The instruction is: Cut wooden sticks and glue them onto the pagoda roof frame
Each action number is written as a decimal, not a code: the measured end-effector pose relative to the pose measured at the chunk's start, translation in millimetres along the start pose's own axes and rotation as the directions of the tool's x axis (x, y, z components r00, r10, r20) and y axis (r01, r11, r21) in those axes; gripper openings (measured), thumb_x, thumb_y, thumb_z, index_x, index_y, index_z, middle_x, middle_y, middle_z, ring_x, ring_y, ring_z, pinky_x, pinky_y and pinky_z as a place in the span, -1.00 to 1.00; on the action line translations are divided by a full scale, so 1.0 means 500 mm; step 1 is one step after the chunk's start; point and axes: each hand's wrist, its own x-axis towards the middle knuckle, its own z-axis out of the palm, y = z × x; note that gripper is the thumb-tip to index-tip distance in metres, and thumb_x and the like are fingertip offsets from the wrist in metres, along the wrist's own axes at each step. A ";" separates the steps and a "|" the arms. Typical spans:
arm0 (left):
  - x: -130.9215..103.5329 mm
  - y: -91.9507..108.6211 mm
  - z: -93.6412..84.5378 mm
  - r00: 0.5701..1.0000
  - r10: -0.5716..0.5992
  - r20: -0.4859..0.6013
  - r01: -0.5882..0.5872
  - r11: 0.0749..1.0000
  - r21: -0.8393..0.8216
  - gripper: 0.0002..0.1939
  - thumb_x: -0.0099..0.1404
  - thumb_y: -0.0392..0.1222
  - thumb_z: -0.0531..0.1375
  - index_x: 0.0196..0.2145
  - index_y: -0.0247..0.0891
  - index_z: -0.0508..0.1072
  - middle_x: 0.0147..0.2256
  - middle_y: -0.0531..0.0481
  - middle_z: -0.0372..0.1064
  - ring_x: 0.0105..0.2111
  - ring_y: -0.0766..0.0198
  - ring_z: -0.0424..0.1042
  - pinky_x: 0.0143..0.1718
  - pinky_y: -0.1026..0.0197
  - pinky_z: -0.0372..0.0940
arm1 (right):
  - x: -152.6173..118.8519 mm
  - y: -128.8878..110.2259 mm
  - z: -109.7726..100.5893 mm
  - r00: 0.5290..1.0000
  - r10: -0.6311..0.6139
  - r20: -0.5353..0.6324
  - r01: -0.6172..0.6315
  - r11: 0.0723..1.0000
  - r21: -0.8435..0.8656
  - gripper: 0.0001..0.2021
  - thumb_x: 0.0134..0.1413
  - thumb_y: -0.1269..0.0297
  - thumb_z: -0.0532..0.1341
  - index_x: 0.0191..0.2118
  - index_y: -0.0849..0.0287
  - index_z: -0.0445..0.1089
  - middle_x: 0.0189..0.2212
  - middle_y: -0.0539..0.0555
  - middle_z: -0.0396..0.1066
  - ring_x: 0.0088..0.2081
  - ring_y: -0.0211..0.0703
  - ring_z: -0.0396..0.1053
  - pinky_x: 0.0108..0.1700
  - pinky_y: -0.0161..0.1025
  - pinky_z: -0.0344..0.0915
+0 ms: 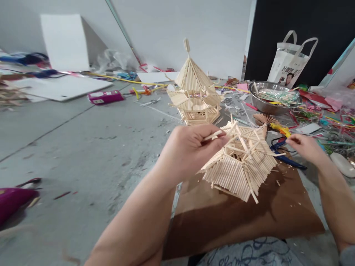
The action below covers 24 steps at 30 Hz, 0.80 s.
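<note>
My left hand [194, 147] is closed, with a thin pale wooden stick [213, 136] pinched between thumb and fingers. It is at the left side of a small wooden-stick roof model [235, 173], which has sloping panels and an open lattice top. To the right, my right hand [306, 147] has its fingers drawn together. Their tips are beside a yellow object [280, 129] whose kind I cannot make out; whether they hold anything is unclear. Blue-handled pliers [291, 160] lie just below that hand. Behind the roof stands a tiered stick pagoda [194, 85] with a pointed top.
Brown board [208, 229] lies under the roof model. A metal bowl [267, 105] of sticks and a white carrier bag [288, 64] are at the back right, amid scattered scraps. A magenta box [105, 97] and a magenta tool [16, 201] lie on the left floor.
</note>
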 end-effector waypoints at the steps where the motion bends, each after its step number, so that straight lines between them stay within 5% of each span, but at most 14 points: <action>1: 0.001 -0.001 0.000 1.000 -0.005 -0.009 0.005 1.000 -0.005 -0.73 0.13 -0.10 0.07 -0.58 -0.33 0.40 -0.67 0.11 0.12 -0.62 0.45 0.05 -0.60 0.37 0.00 | 0.004 0.021 0.023 0.996 -0.010 0.094 0.018 0.996 -0.085 -0.80 -0.01 0.14 0.10 -0.41 0.11 0.39 -0.46 0.04 0.44 -0.44 -0.15 0.34 -0.42 -0.25 0.15; 6: 0.005 -0.009 0.000 0.999 -0.032 -0.026 0.032 0.999 0.003 -0.76 0.11 -0.12 0.08 -0.60 -0.30 0.38 -0.67 0.11 0.12 -0.62 0.44 0.05 -0.60 0.36 -0.01 | -0.003 0.056 0.093 0.964 -0.035 0.263 0.104 0.961 -0.256 -0.80 0.01 0.17 0.08 -0.34 0.12 0.37 -0.37 0.08 0.44 -0.32 -0.08 0.36 -0.42 -0.27 0.10; 15: 0.013 -0.017 0.007 0.997 -0.056 -0.045 0.056 0.998 -0.004 -0.79 0.08 -0.14 0.10 -0.56 -0.33 0.39 -0.70 0.16 -0.02 -0.67 0.49 -0.04 -0.66 0.40 -0.08 | -0.016 0.056 0.076 0.974 0.046 0.224 0.025 0.953 -0.302 -0.80 0.03 0.14 0.06 -0.40 0.12 0.33 -0.48 0.06 0.42 -0.41 -0.11 0.35 -0.46 -0.28 0.04; 24: 0.014 -0.021 0.009 0.998 -0.033 -0.055 0.033 0.999 -0.011 -0.79 0.07 -0.12 0.10 -0.57 -0.31 0.38 -0.72 0.17 -0.01 -0.68 0.49 -0.05 -0.68 0.40 -0.09 | -0.019 0.054 0.102 0.930 -0.045 0.365 0.182 0.918 -0.352 -0.76 0.03 0.18 0.08 -0.24 0.20 0.34 -0.19 0.19 0.40 -0.15 0.02 0.33 -0.26 -0.21 0.14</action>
